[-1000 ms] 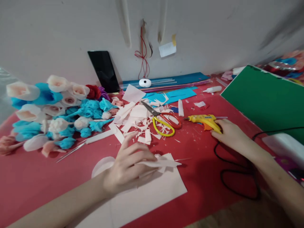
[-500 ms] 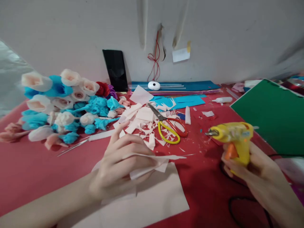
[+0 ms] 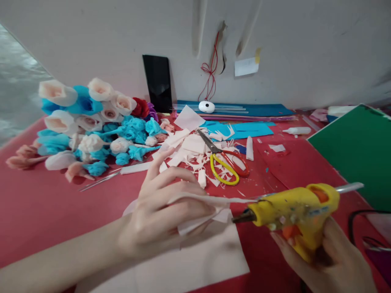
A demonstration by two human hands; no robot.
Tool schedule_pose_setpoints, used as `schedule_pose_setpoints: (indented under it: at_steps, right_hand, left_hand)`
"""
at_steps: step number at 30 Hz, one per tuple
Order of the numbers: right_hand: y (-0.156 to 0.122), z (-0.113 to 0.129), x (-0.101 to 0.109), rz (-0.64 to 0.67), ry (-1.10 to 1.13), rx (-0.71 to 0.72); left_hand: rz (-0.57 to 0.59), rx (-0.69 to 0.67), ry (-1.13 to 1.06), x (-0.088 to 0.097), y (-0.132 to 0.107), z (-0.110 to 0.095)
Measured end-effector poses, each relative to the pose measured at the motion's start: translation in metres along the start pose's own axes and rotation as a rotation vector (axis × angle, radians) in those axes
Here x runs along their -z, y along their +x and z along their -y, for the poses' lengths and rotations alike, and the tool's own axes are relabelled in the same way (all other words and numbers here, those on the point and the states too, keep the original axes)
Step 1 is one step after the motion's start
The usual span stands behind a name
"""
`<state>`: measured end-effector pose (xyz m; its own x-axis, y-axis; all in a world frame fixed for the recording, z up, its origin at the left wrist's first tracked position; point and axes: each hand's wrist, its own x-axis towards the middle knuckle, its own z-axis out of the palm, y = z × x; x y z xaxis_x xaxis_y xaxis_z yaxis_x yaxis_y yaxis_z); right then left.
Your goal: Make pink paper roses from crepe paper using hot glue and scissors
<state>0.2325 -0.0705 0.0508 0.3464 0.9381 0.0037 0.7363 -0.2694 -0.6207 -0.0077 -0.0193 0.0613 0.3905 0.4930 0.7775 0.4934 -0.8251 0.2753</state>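
A thin pink strip (image 3: 210, 202) is gripped by the left hand (image 3: 161, 211), between the thumb and the curled fingers, with the first finger sticking up. The strip is held just above a big pink sheet (image 3: 201, 260) that is laid on the near part of the red table (image 3: 39, 203). A yellow glue gun (image 3: 293, 209) is clasped in the right hand (image 3: 330, 264) at the near right, with the fingers wrapped round its handle. Its tip is pointed left and is just beside the right end of the strip; whether they touch cannot be told. Farther off, scissors (image 3: 224, 162) are laid among pink scraps (image 3: 186, 148). Paper flowers (image 3: 91, 130) are piled at the far left. A green sheet (image 3: 357, 150) is seen at the right.
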Motion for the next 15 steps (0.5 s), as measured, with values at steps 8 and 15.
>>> schedule_pose_setpoints:
  at_steps: [8, 15]
  right_hand:
    - [0.002, -0.011, -0.004, -0.055, -0.026, 0.17]
    - [-0.004, -0.014, -0.008, -0.131, -0.06, 0.184]
  left_hand:
    - [-0.045, 0.046, -0.017, -0.005, -0.001, -0.002]
    - [-0.06, 0.101, -0.038, -0.006, -0.003, -0.005]
